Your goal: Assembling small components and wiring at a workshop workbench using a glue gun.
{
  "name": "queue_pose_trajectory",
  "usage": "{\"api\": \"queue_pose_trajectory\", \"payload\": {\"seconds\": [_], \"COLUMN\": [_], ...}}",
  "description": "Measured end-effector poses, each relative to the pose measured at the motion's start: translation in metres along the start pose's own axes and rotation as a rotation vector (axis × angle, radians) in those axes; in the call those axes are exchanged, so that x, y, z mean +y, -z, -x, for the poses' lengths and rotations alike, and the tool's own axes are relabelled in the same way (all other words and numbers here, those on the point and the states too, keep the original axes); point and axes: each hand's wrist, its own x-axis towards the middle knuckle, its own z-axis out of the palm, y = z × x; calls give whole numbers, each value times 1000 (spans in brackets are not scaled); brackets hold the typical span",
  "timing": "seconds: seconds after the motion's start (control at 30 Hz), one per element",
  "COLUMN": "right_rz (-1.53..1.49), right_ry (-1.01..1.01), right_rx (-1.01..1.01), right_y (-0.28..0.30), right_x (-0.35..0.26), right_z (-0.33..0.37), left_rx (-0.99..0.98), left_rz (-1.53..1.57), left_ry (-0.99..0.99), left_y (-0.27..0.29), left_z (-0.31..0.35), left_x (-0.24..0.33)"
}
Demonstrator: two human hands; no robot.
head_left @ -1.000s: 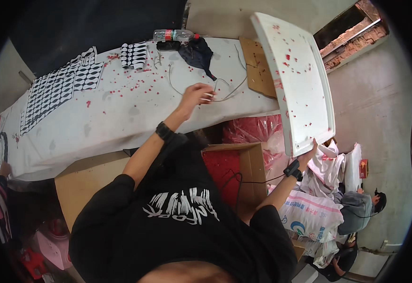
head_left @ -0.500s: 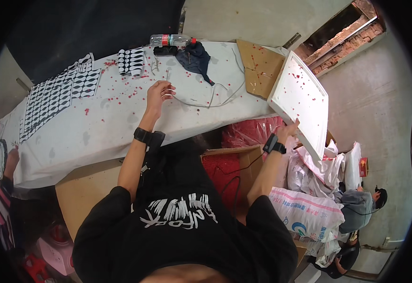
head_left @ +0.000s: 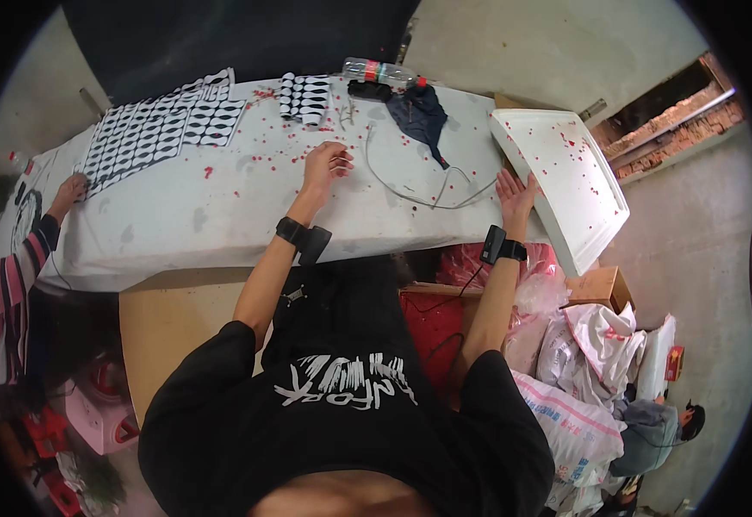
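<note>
1. Tray [head_left: 572, 185]: lies tilted at the table's right end, overhanging the front edge; one second earlier, it is held raised.
2. Right hand [head_left: 515, 194]: spread wide, beside the tray's left rim, no longer gripping it; contact cannot be told.
3. Left hand [head_left: 325, 166]: loosely half-curled above the table, visibly empty.
4. Table [head_left: 178, 237]: white-covered, carrying red bits [head_left: 209, 172], a cable [head_left: 435, 206] and patterned sheets [head_left: 148, 142].
5. Room: pale wall [head_left: 522, 52] behind; sacks [head_left: 576, 431] at right.

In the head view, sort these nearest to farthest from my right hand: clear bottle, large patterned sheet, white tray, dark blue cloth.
From your right hand:
1. White tray, immediately to its right.
2. Dark blue cloth, up and left.
3. Clear bottle, just beyond the cloth.
4. Large patterned sheet, far left.
</note>
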Motion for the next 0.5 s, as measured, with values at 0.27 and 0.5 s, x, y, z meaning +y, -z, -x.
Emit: {"api": "queue_pose_trajectory", "payload": {"seconds": [0.27,0.5], "right_rz": [499,569], "right_ry": [-153,-94], "right_rx": [-317,-692], "right_y": [-12,-97], "right_x": [25,62], "right_z": [-1,23], "left_rx": [-64,-114], "left_rz": [-8,85], "left_ry": [-14,8], "left_y": [-1,12], "left_z": [2,-9], "left_x": [-2,-16]}}
